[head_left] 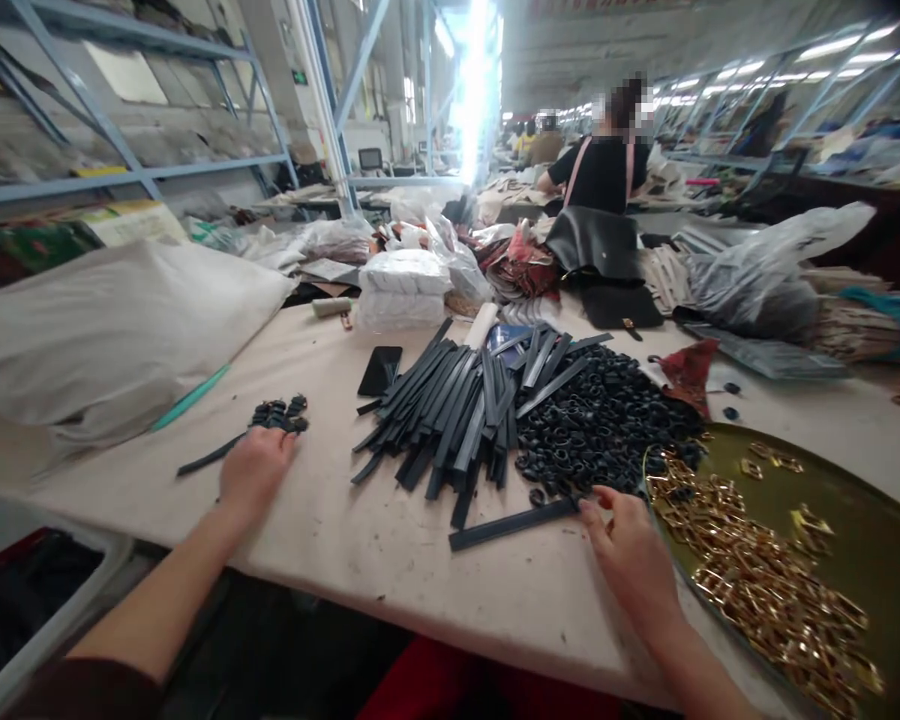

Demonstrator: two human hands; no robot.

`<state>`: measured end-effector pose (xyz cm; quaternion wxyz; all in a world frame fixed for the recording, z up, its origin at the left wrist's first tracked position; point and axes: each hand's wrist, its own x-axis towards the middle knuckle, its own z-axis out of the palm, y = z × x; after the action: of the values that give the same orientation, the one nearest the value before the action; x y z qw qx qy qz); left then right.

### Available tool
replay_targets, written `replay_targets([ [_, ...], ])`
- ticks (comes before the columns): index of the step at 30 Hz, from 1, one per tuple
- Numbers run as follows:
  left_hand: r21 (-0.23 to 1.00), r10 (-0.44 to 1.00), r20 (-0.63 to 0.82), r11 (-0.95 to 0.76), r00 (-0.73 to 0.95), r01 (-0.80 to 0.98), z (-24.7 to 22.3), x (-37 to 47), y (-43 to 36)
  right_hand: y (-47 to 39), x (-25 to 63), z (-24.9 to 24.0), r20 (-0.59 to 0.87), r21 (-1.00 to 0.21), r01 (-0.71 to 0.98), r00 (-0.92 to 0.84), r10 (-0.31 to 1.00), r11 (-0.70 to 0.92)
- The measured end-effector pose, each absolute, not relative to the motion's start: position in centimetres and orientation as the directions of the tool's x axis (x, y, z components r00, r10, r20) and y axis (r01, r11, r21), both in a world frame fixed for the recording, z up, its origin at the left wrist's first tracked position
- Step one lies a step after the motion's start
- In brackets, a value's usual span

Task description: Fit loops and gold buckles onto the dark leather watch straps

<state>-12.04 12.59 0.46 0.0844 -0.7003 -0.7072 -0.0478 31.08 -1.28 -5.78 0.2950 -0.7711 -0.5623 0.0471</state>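
My right hand (630,540) pinches one end of a flat black strap (514,525) between thumb and fingers; the strap lies slanted along the front of the table. At the left, my left hand (256,472) rests with curled fingers against a small cluster of black loops (279,410). Another black strap (206,456) sticks out to the left from beside that hand. Its fingertips are partly hidden, so what they grip cannot be seen. Between my hands lies a fanned heap of black straps (439,415), with a large pile of small black loops (600,420) touching its right side.
A round tray (855,500) of gold metal buckles (765,580) stands at the right. Behind the straps are a phone (380,371), wrapped white bundles (403,285) and a black leather bag (600,245). A pale cloth (120,330) covers the left side. A person (604,165) is farther back.
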Motion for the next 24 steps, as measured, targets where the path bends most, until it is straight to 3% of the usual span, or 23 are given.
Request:
replay_targets([
  [4,-0.114,0.953,0.293,0.111,-0.074,0.987,0.1,-14.3,14.7,0.1,31.6,-5.7,0.103,-0.514,0.792,0.438,0.893,-0.329],
  [6,-0.088,0.916,0.399,0.075,-0.034,0.993,0.4,-12.8,14.0,0.4,31.6,-5.6,0.033,-0.618,0.704,0.467,0.884,-0.349],
  [8,-0.013,0.89,0.447,-0.089,0.086,0.996,0.8,-9.5,12.0,0.2,31.5,-5.2,-0.053,-0.761,0.562,0.444,0.895,-0.324],
  [11,0.219,0.832,0.342,-0.523,0.437,0.824,1.1,-2.1,7.6,-1.2,30.5,-3.8,-0.173,-0.879,0.377,0.316,0.933,-0.291],
  [12,0.324,0.79,0.279,-0.613,0.546,0.72,1.2,0.4,6.2,-2.0,30.1,-3.2,-0.216,-0.896,0.33,0.261,0.941,-0.297],
  [14,0.509,0.724,0.134,-0.637,0.677,0.58,1.2,4.9,3.8,-3.7,29.2,-2.0,-0.295,-0.915,0.239,0.157,0.943,-0.326],
  [17,0.732,0.625,-0.198,-0.418,0.755,0.538,1.3,8.7,1.5,-6.3,28.5,-0.6,-0.355,-0.923,0.122,0.102,0.929,-0.366],
  [19,0.855,0.434,-0.433,-0.08,0.79,0.512,1.2,9.4,0.0,-7.9,28.1,-0.4,-0.368,-0.926,0.039,0.136,0.92,-0.376],
  [21,0.849,0.255,-0.512,0.299,0.821,0.436,1.0,9.6,-1.6,-9.3,27.6,-0.7,-0.402,-0.916,-0.071,0.138,0.905,-0.395],
  [24,0.732,0.234,-0.525,0.615,0.818,0.293,0.5,9.8,-4.0,-10.8,26.4,-1.5,-0.446,-0.883,-0.218,0.107,0.889,-0.417],
])
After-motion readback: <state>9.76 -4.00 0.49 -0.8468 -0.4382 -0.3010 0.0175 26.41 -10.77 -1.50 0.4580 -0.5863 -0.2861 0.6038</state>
